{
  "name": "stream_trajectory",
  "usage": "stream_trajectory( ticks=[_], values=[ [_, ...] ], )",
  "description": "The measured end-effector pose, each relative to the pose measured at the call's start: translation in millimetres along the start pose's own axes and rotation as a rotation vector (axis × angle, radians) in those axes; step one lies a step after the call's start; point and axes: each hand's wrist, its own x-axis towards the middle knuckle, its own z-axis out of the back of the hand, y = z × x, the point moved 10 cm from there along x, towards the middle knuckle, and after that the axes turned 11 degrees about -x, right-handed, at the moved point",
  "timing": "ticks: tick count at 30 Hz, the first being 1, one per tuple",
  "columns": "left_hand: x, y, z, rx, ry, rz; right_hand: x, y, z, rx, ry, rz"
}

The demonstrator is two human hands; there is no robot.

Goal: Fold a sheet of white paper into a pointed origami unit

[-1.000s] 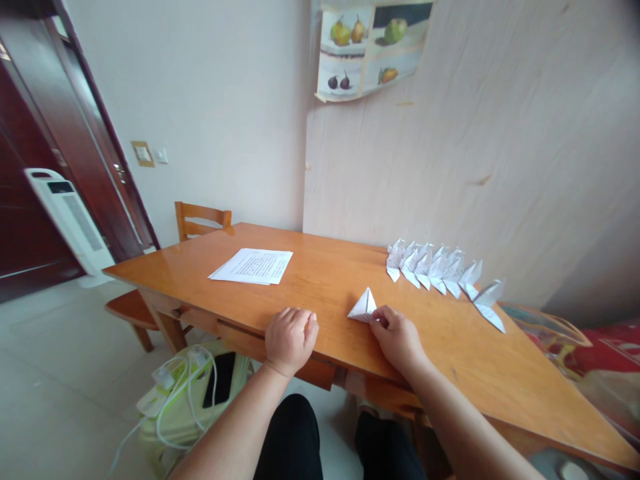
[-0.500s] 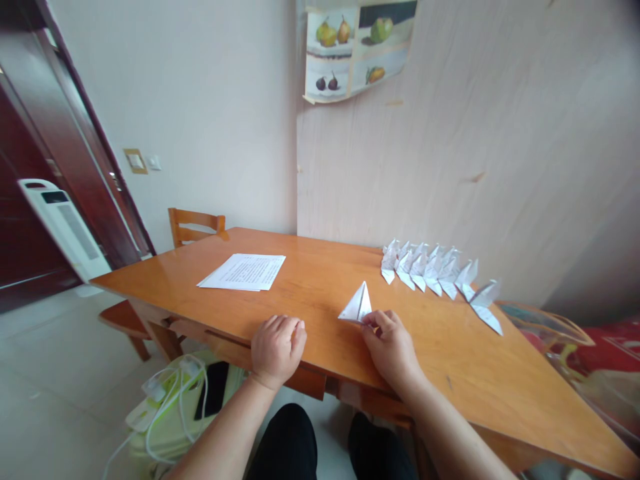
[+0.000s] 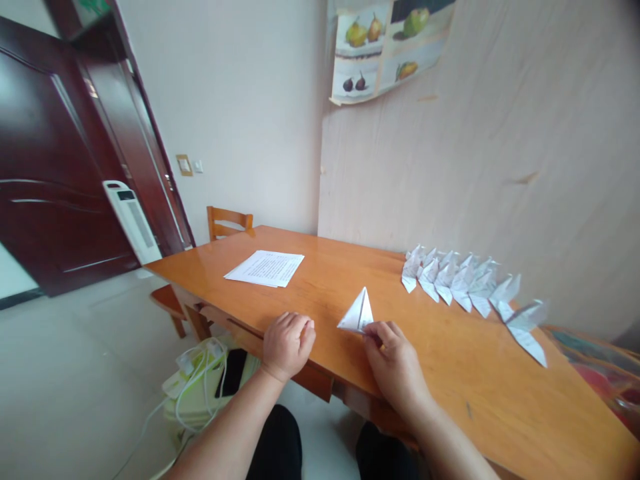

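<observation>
A small folded white paper triangle [image 3: 358, 312] stands point up above the wooden table [image 3: 345, 267]. My right hand [image 3: 395, 363] pinches its lower right corner between thumb and fingers. Near the table's front edge rests my left hand [image 3: 289, 345], curled into a fist with its back upward; nothing shows in it. It lies left of the folded paper, apart from it. Several folded paper figures [image 3: 463, 283] with raised, wing-like flaps stand in rows at the right rear of the table.
A stack of printed sheets [image 3: 267, 268] lies on the table's left part. Beyond it is a wooden chair [image 3: 229, 219]. Below the table's left side, white cables [image 3: 203, 380] and a dark phone-like slab [image 3: 233, 373] lie on a pale green surface. Walls stand behind the table.
My view has turned to the left, so the table and figures appear farther right. Both hands keep nearly the same pose, the right one still pinching the folded paper.
</observation>
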Motion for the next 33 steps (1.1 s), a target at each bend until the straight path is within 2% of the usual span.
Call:
stream_trajectory(
  ticks=[9, 17, 21, 25, 29, 33],
  values=[
    [2.5, -0.4, 0.8, -0.009, 0.008, 0.057, 4.1, 25.3, -22.1, -0.010, 0.104, 0.099],
    [1.6, 1.9, -1.7, -0.010, 0.011, 0.114, 15.1, 37.4, -36.9, -0.046, 0.079, 0.144],
    [1.4, 3.6, -3.7, -0.043, 0.018, 0.130, 12.0, 43.2, -37.0, 0.004, 0.025, 0.137],
    [2.8, 6.2, -3.6, -0.117, 0.016, 0.145, 6.6, 63.2, -33.9, 0.093, -0.022, 0.152],
    [1.7, 12.1, 9.1, -0.187, -0.009, 0.154, 3.6, 92.6, -35.2, 0.137, -0.052, 0.211],
    [-12.5, 35.5, 38.8, -0.193, -0.066, 0.205, 2.8, 121.9, -47.6, 0.196, -0.068, 0.272]
  ],
)
